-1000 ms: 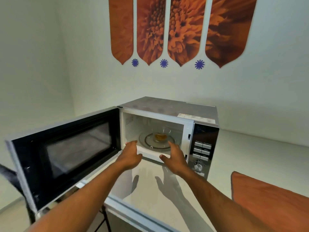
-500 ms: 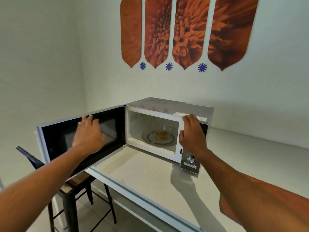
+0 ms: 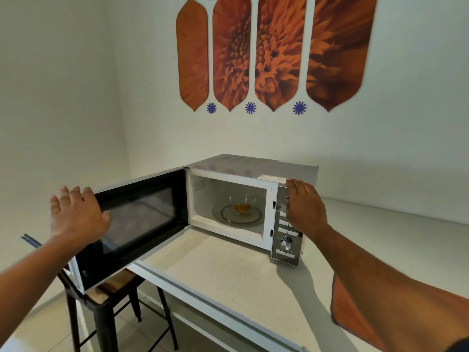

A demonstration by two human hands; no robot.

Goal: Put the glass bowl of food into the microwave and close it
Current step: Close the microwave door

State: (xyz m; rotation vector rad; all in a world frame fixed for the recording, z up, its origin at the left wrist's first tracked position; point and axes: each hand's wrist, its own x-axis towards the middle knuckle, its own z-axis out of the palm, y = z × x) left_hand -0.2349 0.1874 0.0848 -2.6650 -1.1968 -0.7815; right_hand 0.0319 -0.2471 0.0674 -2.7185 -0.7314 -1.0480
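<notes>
2 hands work apart: the left hand point(image 3: 76, 218), spread flat with nothing in it, reaches the free edge of the open door point(image 3: 137, 224) — placed, I judge, to swing it shut. The right hand point(image 3: 305, 207) lies flat, fingers together, against the microwave point(image 3: 253, 165), likely bracing it. The bowl point(image 3: 242, 205) already sits on the turntable inside. White counter point(image 3: 228, 273), pale walls, a stool point(image 3: 101, 301) below.

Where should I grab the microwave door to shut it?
Push the microwave door at its free outer edge, where the left hand is, coming from the left. It hinges beside the cavity, so the far edge swings easiest. The right hand steadies the microwave.
</notes>
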